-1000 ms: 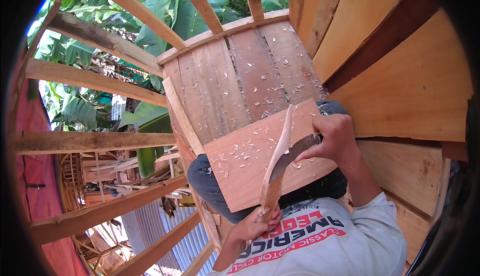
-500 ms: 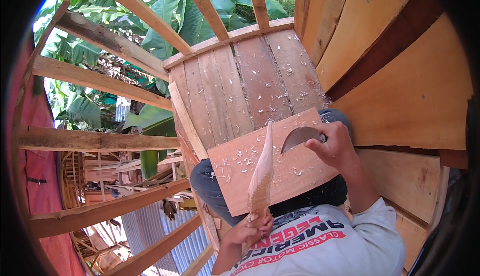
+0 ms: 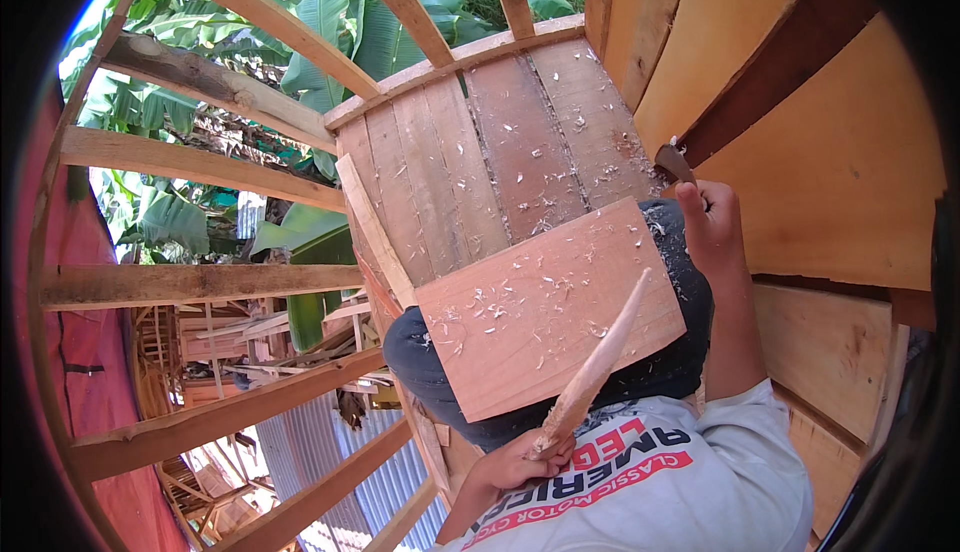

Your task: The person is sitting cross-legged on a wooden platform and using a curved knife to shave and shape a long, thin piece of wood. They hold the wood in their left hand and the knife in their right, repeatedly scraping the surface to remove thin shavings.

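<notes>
My left hand (image 3: 522, 462) is closed round the thick lower end of a pale carved wood piece (image 3: 595, 367), close to my shirt. The piece tapers to a point that tilts up and to the right. Out to the right, beyond my knee, my right hand (image 3: 714, 224) grips a knife by its handle, which the fingers mostly hide. Its short curved blade (image 3: 674, 164) points away from me, with a curl of shaving near it. Across my lap rests a flat wooden board (image 3: 500, 322) strewn with wood shavings, under the carved piece's tip.
Ahead lies a plank floor (image 3: 455, 187) scattered with shavings. A wooden slat railing (image 3: 205, 283) runs along the left and far sides, with banana leaves (image 3: 320, 27) beyond it. Close on the right stands a plank wall (image 3: 840, 172). A loose wooden strip (image 3: 372, 227) lies along the floor's left edge.
The knife in my right hand has moved away from the carved piece, outward and up to the right. My left hand has tilted the piece over to the right, and its tip is lower.
</notes>
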`<action>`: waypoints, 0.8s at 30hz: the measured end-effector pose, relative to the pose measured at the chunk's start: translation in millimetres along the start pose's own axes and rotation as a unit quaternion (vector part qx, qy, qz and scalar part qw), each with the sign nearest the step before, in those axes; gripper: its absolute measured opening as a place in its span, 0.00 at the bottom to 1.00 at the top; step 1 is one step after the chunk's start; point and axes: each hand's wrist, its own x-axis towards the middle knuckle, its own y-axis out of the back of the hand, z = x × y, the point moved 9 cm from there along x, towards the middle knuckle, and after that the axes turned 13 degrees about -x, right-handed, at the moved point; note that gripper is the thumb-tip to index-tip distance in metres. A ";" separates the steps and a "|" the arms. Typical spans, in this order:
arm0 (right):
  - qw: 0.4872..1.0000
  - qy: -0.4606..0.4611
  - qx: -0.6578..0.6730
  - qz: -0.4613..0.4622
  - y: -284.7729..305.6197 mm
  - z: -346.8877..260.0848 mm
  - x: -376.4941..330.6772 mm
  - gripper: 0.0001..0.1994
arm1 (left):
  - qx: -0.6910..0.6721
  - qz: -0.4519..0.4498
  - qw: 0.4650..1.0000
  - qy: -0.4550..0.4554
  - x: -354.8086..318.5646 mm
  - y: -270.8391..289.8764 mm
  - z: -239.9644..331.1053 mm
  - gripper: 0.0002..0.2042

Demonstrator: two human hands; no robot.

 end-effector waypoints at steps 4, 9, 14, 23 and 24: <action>0.996 0.057 0.011 -0.071 -26.4 -16.5 -23.3 0.34 | 0.050 0.090 0.995 -0.008 -12.3 17.3 19.6 0.10; 0.978 0.110 -0.023 -0.178 -55.8 -56.2 -67.6 0.31 | 0.361 0.205 0.890 -0.188 -13.8 4.8 66.3 0.15; 0.966 0.131 -0.085 -0.205 -58.1 -69.7 -67.6 0.30 | 0.372 0.267 0.866 -0.200 -27.0 6.9 74.8 0.23; 0.960 0.124 -0.093 -0.232 -56.3 -76.9 -70.3 0.29 | 0.456 0.430 0.742 -0.238 -48.6 3.9 107.8 0.22; 0.959 0.127 -0.092 -0.236 -58.3 -79.9 -72.6 0.29 | 0.465 0.441 0.729 -0.238 -50.2 4.4 109.5 0.22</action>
